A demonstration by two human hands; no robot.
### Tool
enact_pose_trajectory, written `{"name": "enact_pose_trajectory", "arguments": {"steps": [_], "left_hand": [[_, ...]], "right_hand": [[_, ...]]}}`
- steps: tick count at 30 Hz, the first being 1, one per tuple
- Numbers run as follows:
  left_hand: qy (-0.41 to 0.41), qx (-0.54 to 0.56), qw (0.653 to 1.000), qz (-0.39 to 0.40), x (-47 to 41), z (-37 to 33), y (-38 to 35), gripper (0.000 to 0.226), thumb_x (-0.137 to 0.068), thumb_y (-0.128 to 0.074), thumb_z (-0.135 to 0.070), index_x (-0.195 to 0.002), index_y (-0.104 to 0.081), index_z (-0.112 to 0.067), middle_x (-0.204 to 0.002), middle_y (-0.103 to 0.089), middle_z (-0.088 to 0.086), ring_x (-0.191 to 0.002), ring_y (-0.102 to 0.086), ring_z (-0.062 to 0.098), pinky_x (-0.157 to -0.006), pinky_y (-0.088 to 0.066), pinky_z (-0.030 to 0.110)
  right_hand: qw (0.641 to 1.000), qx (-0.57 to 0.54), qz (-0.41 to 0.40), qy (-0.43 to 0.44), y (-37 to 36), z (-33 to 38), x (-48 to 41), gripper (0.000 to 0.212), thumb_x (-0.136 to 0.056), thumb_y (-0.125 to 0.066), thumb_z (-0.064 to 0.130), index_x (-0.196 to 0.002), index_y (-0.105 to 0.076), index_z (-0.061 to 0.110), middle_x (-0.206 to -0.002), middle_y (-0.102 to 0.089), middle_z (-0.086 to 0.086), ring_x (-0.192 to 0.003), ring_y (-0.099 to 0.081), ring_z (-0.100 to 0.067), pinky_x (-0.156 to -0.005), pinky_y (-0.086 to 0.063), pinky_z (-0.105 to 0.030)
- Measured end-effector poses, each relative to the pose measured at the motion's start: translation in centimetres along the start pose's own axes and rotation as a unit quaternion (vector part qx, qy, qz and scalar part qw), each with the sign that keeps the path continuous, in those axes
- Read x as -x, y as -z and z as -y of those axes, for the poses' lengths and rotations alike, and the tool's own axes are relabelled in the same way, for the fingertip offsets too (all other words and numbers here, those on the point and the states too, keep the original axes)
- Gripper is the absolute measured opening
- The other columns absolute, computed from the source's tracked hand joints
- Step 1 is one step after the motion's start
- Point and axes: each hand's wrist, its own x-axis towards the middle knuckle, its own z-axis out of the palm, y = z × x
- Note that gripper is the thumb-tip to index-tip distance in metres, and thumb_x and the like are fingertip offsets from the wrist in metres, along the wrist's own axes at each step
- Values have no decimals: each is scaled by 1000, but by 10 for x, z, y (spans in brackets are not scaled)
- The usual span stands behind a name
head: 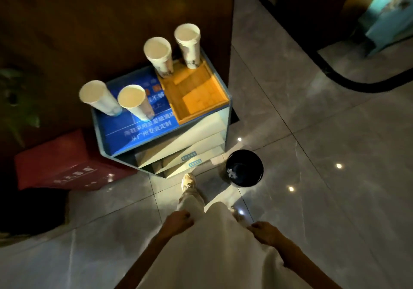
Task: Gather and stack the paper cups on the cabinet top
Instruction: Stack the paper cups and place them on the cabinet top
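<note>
Several tall white paper cups stand upright and apart on the cabinet top (143,132), which has a blue printed surface. One cup (98,97) is at the far left, with a second cup (134,102) right beside it. A third cup (159,55) and a fourth cup (188,44) stand at the back, by the wooden tray (201,96). My left hand (178,221) and my right hand (264,233) hang low by my legs, fingers curled, holding nothing, well short of the cabinet.
A dark wooden wall (111,20) backs the cabinet. A red box (67,161) sits on the floor to its left and a black bin (244,168) to its right. Open shelves with flat packs are under the top. My shoe (188,181) is near the cabinet's base.
</note>
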Motion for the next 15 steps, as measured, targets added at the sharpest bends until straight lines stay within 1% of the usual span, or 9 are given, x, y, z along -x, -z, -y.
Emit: {"name": "enact_pose_trajectory", "arguments": {"steps": [2,4,6,8,9,11,14,15], "left_hand": [[7,22,1000,-4,3,1,5,43,-94,-57,-31,-132,-56,-11,-137,-59,11,-128,-54,25,-107,-40,31],[12,36,999,-8,2,3,8,43,-94,-58,-30,-133,-56,-10,-138,-58,11,-129,-52,25,-107,-39,30],[21,53,998,1,-1,10,13,44,-94,-58,-29,-134,-55,-11,-140,-56,11,-131,-51,24,-108,-38,29],[22,59,998,4,-1,6,19,45,-93,-58,-30,-134,-55,-12,-141,-56,10,-131,-51,24,-108,-38,29],[21,63,998,-4,-2,6,26,45,-93,-58,-30,-134,-55,-12,-141,-56,10,-131,-51,24,-108,-38,29],[7,73,997,-37,-2,6,42,44,-92,-58,-31,-133,-56,-14,-139,-57,9,-128,-53,24,-106,-41,30],[-20,58,996,-64,-2,3,62,39,-93,-56,-32,-129,-58,-17,-134,-60,6,-123,-56,22,-103,-44,30],[-32,49,995,-75,-4,0,68,38,-94,-55,-32,-129,-58,-18,-134,-60,5,-123,-57,21,-103,-43,29]], "right_hand": [[998,57,36,0,4,8,-4,43,-94,-42,51,-122,-62,26,-136,-57,-6,-118,-54,-20,-96,-39,-30],[994,102,48,5,8,15,-5,44,-97,-38,47,-126,-61,24,-140,-54,-7,-124,-51,-21,-100,-38,-31],[990,133,44,12,11,28,-8,42,-98,-39,38,-127,-61,17,-138,-56,-11,-125,-52,-26,-104,-40,-34],[986,155,56,26,13,32,-8,38,-98,-41,26,-125,-63,10,-134,-59,-16,-122,-55,-29,-103,-41,-36],[985,162,48,29,17,41,-8,38,-98,-41,26,-122,-64,9,-132,-60,-16,-119,-57,-28,-101,-42,-36],[990,142,13,20,24,60,-3,39,-97,-43,35,-118,-66,10,-129,-62,-11,-116,-58,-23,-100,-43,-34],[989,149,-18,21,31,81,-3,37,-93,-51,40,-119,-64,16,-129,-60,-4,-113,-59,-19,-97,-45,-28],[985,167,-22,29,34,86,-4,36,-92,-53,40,-120,-64,19,-129,-60,-2,-114,-59,-18,-95,-44,-26]]}}
